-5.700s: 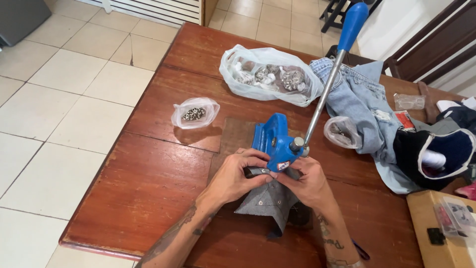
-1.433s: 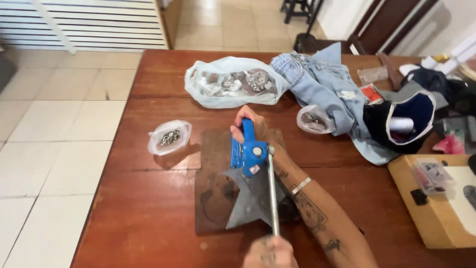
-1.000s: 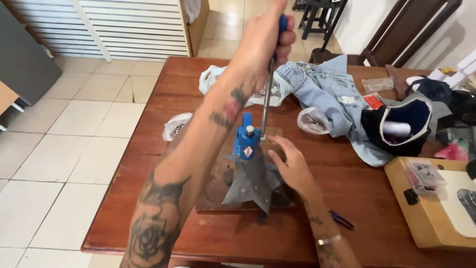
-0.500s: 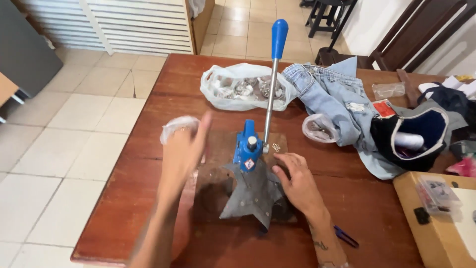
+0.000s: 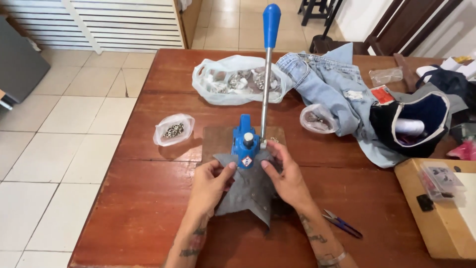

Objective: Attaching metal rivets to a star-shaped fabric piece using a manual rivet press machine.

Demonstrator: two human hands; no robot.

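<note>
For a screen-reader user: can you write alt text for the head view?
Both hands, left hand and right hand, hold a grey fabric piece under a blue hand press on a wooden table, its lever raised.

A big plastic bag (image 5: pixel 237 79) of metal bits lies beside blue jeans (image 5: pixel 333 92). A small bag (image 5: pixel 172 130) sits left, thread snips (image 5: pixel 342 224) right, near a cardboard box (image 5: pixel 436 218).
</note>
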